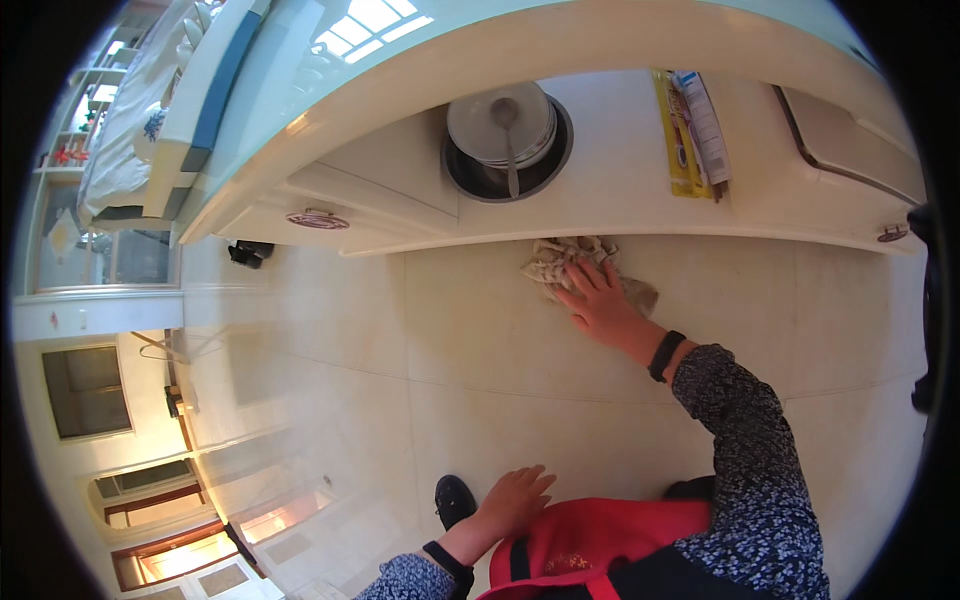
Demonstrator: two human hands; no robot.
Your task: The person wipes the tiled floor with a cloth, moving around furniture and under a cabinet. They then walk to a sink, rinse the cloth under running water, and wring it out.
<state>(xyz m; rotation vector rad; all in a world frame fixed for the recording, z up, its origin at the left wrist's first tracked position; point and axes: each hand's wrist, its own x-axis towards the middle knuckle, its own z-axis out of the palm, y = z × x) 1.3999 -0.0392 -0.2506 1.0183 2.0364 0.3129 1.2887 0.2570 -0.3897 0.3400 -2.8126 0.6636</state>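
A crumpled, patterned cloth rag lies on the tiled floor just below the edge of a white cabinet. My right hand presses flat on the rag with its fingers spread; a black band circles the wrist. Near my lap and the red apron, my left hand hovers or rests with loosely parted fingers and holds nothing. A black shoe is beside it.
Inside the cabinet stand a dark metal basin holding stacked bowls with a spoon, and long yellow and white packages. Black shoes are at the left. A glossy countertop overhangs.
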